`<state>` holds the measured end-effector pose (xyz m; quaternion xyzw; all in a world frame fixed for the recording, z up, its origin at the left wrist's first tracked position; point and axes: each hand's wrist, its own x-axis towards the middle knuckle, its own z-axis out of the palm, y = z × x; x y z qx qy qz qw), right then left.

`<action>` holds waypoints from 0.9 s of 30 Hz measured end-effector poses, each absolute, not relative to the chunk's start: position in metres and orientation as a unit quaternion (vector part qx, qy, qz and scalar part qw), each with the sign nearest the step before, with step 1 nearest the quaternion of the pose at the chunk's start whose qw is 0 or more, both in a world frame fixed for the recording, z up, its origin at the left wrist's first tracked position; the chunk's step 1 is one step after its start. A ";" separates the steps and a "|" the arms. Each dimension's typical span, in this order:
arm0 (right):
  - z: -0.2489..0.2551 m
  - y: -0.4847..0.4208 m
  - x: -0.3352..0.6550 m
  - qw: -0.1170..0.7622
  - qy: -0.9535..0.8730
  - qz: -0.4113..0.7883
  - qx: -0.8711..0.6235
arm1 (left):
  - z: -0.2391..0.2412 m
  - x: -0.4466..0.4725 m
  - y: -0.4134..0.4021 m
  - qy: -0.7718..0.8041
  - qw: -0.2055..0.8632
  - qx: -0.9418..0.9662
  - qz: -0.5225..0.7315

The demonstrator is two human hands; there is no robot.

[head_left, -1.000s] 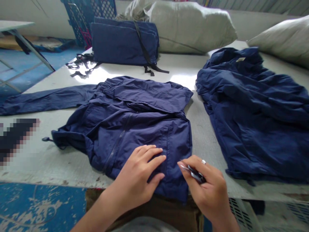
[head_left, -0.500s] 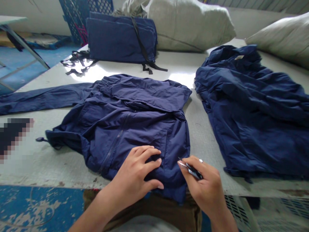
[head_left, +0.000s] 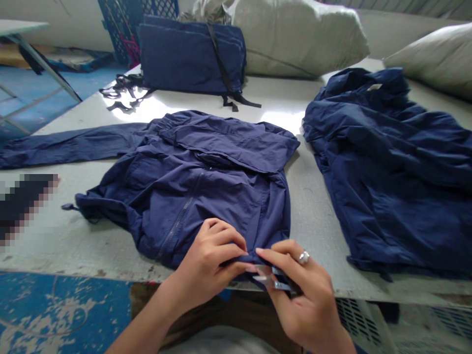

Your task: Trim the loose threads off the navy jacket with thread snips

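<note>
A navy zip jacket [head_left: 206, 182] lies spread on the grey table [head_left: 313, 211], one sleeve stretched out to the left. My left hand [head_left: 210, 265] is closed, pinching the jacket's lower hem at the table's near edge. My right hand [head_left: 298, 290], with a ring on one finger, holds small metal thread snips [head_left: 271, 281] whose blades point left at the pinched hem, right beside my left fingertips.
A second navy jacket [head_left: 391, 167] lies crumpled on the right. A folded navy stack tied with black strap [head_left: 191, 54] sits at the back, loose black straps [head_left: 123, 93] beside it. Two grey sacks [head_left: 298, 39] lie behind. A blue crate [head_left: 121, 24] stands at back left.
My left hand went from lying flat on the jacket to pinching its hem. My right hand moved down and left, bringing the snips to the hem.
</note>
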<state>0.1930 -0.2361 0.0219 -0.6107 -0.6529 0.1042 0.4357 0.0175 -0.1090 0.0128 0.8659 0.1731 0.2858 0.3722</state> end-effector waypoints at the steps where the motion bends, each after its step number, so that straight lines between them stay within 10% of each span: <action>1: 0.021 -0.233 0.193 0.440 -0.646 0.118 -0.612 | 0.014 0.017 -0.109 0.172 0.383 0.859 0.292; 27: 0.020 -0.215 0.171 0.562 -0.453 0.209 -0.659 | 0.015 0.020 -0.118 0.236 0.694 0.571 0.370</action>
